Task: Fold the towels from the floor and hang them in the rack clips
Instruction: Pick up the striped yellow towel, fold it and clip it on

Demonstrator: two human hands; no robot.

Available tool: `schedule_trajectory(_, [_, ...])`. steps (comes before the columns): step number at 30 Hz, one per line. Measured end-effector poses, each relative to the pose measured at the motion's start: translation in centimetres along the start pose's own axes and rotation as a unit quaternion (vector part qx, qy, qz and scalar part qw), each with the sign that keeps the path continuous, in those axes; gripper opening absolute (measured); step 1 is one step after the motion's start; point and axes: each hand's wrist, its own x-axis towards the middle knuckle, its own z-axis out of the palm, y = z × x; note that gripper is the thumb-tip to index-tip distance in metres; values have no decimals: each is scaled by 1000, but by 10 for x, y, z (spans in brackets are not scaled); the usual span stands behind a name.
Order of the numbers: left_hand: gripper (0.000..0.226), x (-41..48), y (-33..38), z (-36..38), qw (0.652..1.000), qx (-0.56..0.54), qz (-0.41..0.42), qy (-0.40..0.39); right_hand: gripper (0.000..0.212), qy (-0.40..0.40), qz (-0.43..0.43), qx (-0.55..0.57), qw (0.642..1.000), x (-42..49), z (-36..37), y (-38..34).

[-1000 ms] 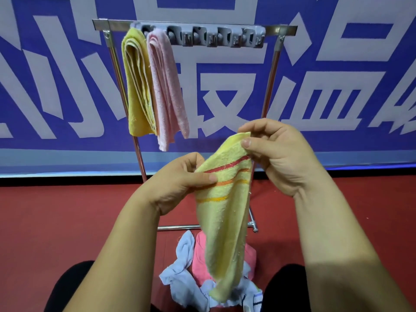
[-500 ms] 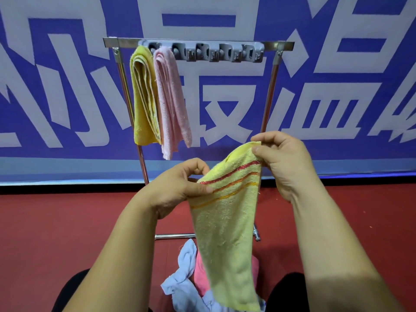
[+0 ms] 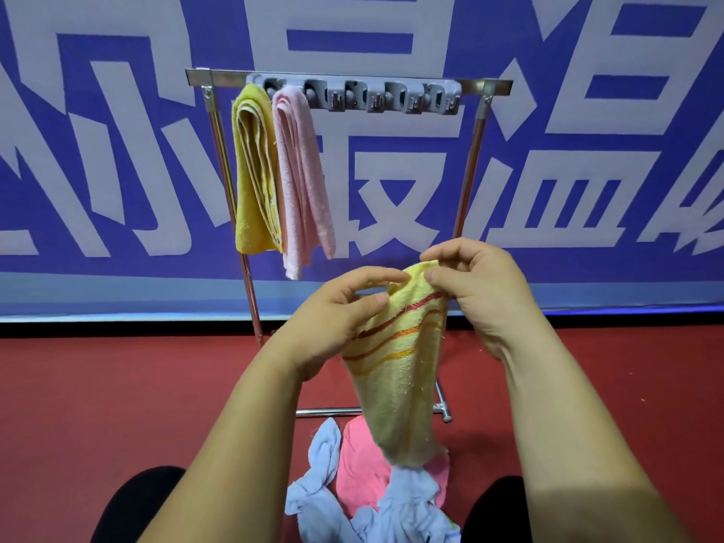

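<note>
**Hands Move Closer on the Striped Towel**

The two hands have moved closer together since a moment ago, so the top of the towel is now bunched and narrow. The left hand pinches the top edge of the striped yellow towel between thumb and fingers. The right hand pinches the top corner just beside it, with its other fingers curled above.

The striped yellow towel is up in the air in front of the person, below the rack. Its long side runs up and down. The top is in the hands and the bottom end points at the floor. Red and orange stripes cross it near the top and slant up to the right.

Behind it, the grey clips sit in a row on the top bar of the rack. A folded yellow towel hangs at the left end, and a folded pink towel hangs touching it on the right.

The held towel hides part of the rack's bottom bar. The right hand hides the low part of the right pole. Under the towel's bottom end lies a pile on the red floor, with a light blue towel and a bright pink towel. The towel's end covers a bit of this pile. A big blue banner with white shapes fills the wall behind.
</note>
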Motion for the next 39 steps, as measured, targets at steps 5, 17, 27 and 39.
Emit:
schedule_trajectory(5, [24, 5, 0, 6, 998, 58, 7, 11, 18, -31, -3, -36, 999, -6, 0, -2])
schedule_trajectory(17, [15, 9, -1, 16, 997, -9, 22, 73, 20, -59, -8, -97, 994, -9, 1, 4])
schedule_trajectory(27, [17, 13, 1, 20, 989, 98, 40, 102, 15, -65, -14, -135, 989, -10, 4, 2])
schedule_trajectory(39, [21, 14, 7, 12, 979, 191, 27, 62, 19, -40, -16, -126, 991, -10, 0, -8])
